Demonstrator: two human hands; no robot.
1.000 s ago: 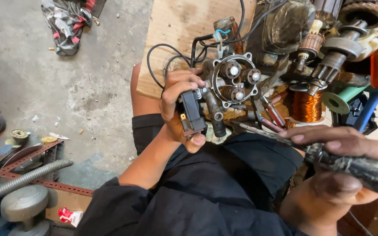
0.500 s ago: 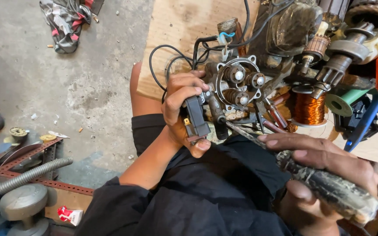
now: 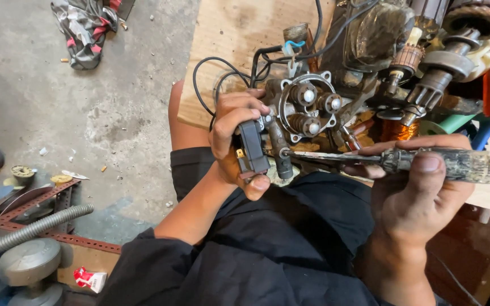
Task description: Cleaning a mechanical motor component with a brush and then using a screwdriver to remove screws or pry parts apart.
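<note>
Over my lap, at the near edge of the wooden board, my right hand has swung the screwdriver in from the right since a second ago; its tip now sits against the grey metal housing, which I judge means the screw is being worked. My left hand is clamped round the black switch block at the housing's left side. Right fingers are closed on the grimy handle, so the housing lies between both hands, motor armatures just beyond.
</note>
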